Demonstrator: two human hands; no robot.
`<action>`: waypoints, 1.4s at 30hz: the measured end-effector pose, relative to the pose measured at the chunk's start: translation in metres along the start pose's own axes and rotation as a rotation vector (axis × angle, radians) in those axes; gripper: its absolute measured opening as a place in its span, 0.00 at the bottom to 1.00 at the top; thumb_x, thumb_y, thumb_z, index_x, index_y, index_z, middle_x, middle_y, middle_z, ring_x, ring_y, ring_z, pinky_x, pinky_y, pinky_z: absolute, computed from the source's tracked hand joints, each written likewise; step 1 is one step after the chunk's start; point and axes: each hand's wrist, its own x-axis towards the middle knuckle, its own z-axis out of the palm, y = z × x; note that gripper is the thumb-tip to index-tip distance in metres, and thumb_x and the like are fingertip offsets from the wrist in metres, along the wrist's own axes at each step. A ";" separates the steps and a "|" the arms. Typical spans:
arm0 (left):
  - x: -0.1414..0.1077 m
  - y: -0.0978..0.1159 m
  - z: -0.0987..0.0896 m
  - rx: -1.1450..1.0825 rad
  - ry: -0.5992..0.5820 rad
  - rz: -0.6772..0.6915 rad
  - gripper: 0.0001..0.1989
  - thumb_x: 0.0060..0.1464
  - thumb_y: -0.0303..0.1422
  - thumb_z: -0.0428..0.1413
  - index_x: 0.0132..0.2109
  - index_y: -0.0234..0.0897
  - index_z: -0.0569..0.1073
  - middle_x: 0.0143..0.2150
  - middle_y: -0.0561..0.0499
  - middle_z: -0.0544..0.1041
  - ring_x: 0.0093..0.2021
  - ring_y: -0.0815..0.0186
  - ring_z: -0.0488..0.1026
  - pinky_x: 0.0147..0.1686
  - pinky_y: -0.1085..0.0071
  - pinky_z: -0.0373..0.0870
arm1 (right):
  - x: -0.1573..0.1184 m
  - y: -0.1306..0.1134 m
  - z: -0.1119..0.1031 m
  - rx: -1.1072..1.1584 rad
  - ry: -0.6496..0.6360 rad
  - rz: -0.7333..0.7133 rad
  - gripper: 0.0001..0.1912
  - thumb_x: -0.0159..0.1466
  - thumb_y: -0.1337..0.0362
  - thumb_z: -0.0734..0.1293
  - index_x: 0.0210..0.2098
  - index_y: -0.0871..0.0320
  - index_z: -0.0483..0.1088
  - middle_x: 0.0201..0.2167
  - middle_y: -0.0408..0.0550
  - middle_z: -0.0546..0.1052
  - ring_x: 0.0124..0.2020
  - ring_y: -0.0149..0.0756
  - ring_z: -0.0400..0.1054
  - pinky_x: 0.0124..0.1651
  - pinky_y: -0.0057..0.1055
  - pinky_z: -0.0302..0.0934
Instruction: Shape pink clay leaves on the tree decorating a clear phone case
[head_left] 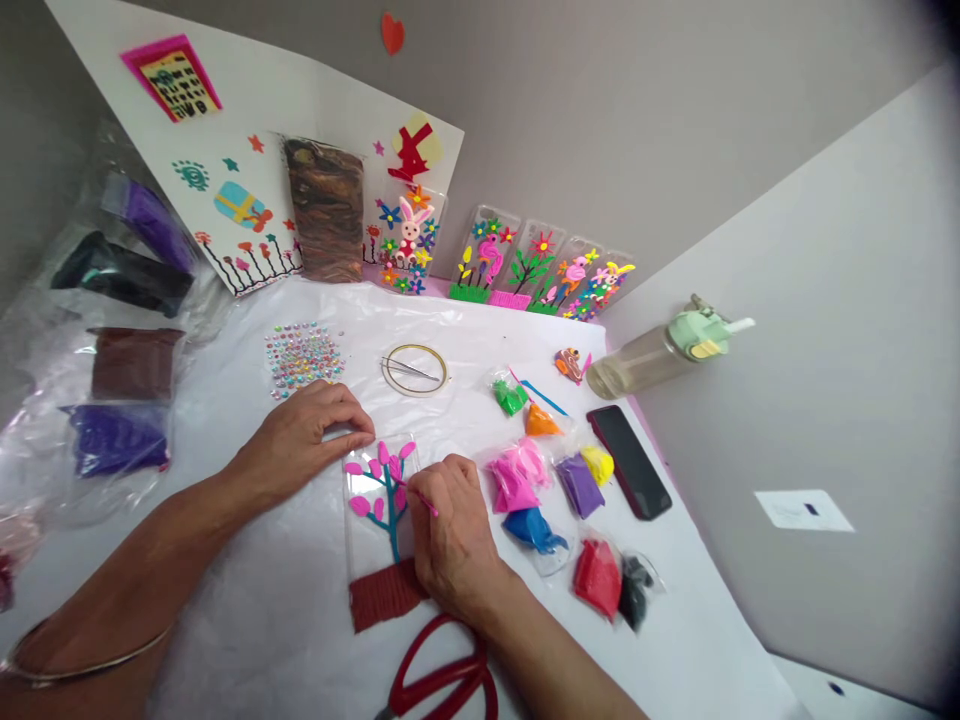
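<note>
A clear phone case (366, 548) lies flat before me, decorated with a teal clay tree, pink clay leaves and a ridged brown clay base. My left hand (311, 430) is at its upper left corner, thumb and fingertips closed on the edge. Over the case's right side, my right hand (454, 535) pinches a thin pink modelling tool (427, 503). The tool's tip is by a pink leaf (395, 467) near the tree's top; whether it touches is too small to tell. Part of the case's right side is hidden beneath my right hand.
Red-handled scissors (442, 675) lie close below my right hand. Bagged clay (514, 485), a phone (630, 460) and a bottle (652, 355) are on the right. Rhinestones (304, 355) and tweezers (411, 370) lie beyond; decorated cases (536, 255) lean against the wall.
</note>
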 end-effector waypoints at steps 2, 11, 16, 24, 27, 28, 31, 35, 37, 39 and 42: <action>0.000 0.000 0.000 0.001 -0.001 -0.002 0.13 0.63 0.44 0.56 0.36 0.44 0.81 0.38 0.52 0.78 0.44 0.58 0.70 0.47 0.63 0.63 | 0.000 -0.001 -0.001 0.038 0.036 0.042 0.11 0.68 0.77 0.55 0.39 0.56 0.62 0.31 0.46 0.70 0.31 0.37 0.61 0.40 0.37 0.58; 0.000 0.002 -0.002 0.007 -0.009 0.000 0.14 0.63 0.44 0.55 0.37 0.44 0.81 0.38 0.52 0.77 0.44 0.59 0.71 0.47 0.63 0.63 | -0.001 0.008 0.003 0.131 0.203 0.243 0.06 0.74 0.69 0.61 0.46 0.55 0.69 0.37 0.47 0.76 0.39 0.37 0.71 0.42 0.33 0.66; 0.000 0.003 -0.002 0.013 -0.010 0.008 0.15 0.64 0.45 0.54 0.36 0.44 0.81 0.37 0.52 0.78 0.44 0.59 0.70 0.46 0.64 0.63 | 0.001 0.012 0.005 0.071 0.219 0.213 0.05 0.74 0.69 0.61 0.44 0.55 0.68 0.35 0.47 0.76 0.37 0.37 0.70 0.40 0.34 0.65; -0.001 0.002 -0.001 0.011 -0.003 0.010 0.16 0.64 0.46 0.54 0.36 0.44 0.80 0.37 0.51 0.78 0.44 0.58 0.70 0.47 0.63 0.63 | 0.005 0.012 0.007 -0.011 0.183 0.125 0.07 0.75 0.69 0.59 0.43 0.56 0.67 0.33 0.47 0.75 0.34 0.38 0.67 0.38 0.34 0.63; -0.001 0.003 -0.001 0.009 -0.002 0.010 0.15 0.64 0.45 0.54 0.35 0.44 0.80 0.37 0.51 0.78 0.44 0.58 0.70 0.46 0.63 0.63 | 0.005 0.012 0.008 -0.033 0.167 0.110 0.07 0.75 0.71 0.59 0.43 0.56 0.67 0.33 0.47 0.75 0.34 0.38 0.66 0.38 0.34 0.62; -0.001 0.003 -0.001 0.007 -0.003 0.010 0.15 0.64 0.45 0.54 0.35 0.43 0.80 0.37 0.51 0.78 0.44 0.58 0.70 0.46 0.63 0.63 | 0.004 0.012 0.008 -0.038 0.162 0.105 0.07 0.74 0.71 0.59 0.43 0.56 0.66 0.33 0.47 0.74 0.34 0.38 0.66 0.38 0.34 0.62; 0.000 0.004 -0.001 0.003 -0.003 0.009 0.14 0.63 0.44 0.56 0.35 0.43 0.80 0.37 0.52 0.78 0.44 0.58 0.70 0.47 0.63 0.63 | 0.003 0.014 0.009 -0.051 0.144 0.089 0.08 0.74 0.72 0.58 0.42 0.56 0.65 0.32 0.47 0.73 0.34 0.38 0.65 0.39 0.34 0.61; 0.000 0.003 0.000 0.000 0.002 0.011 0.13 0.63 0.43 0.56 0.35 0.43 0.80 0.37 0.52 0.78 0.44 0.58 0.70 0.47 0.62 0.62 | 0.003 0.015 0.013 -0.066 0.117 0.073 0.10 0.72 0.75 0.56 0.41 0.56 0.64 0.31 0.46 0.71 0.33 0.38 0.62 0.38 0.35 0.59; 0.000 0.002 0.000 -0.001 0.005 0.015 0.13 0.63 0.44 0.56 0.35 0.43 0.80 0.37 0.52 0.77 0.44 0.58 0.70 0.47 0.62 0.62 | 0.003 0.014 0.015 -0.073 0.097 0.064 0.12 0.71 0.77 0.55 0.39 0.56 0.64 0.31 0.46 0.71 0.32 0.38 0.62 0.38 0.35 0.58; 0.000 0.002 0.000 -0.001 0.007 0.019 0.13 0.63 0.44 0.56 0.35 0.43 0.80 0.37 0.52 0.77 0.44 0.58 0.70 0.47 0.62 0.62 | 0.004 0.013 0.015 -0.078 0.076 0.047 0.13 0.70 0.78 0.55 0.38 0.56 0.64 0.31 0.46 0.71 0.32 0.38 0.62 0.38 0.35 0.58; 0.000 0.003 0.000 -0.001 0.008 0.023 0.13 0.63 0.44 0.56 0.35 0.43 0.80 0.37 0.52 0.77 0.44 0.58 0.70 0.47 0.62 0.62 | 0.006 0.011 0.013 -0.076 0.075 0.034 0.13 0.70 0.78 0.54 0.38 0.56 0.63 0.31 0.46 0.71 0.32 0.38 0.62 0.38 0.35 0.58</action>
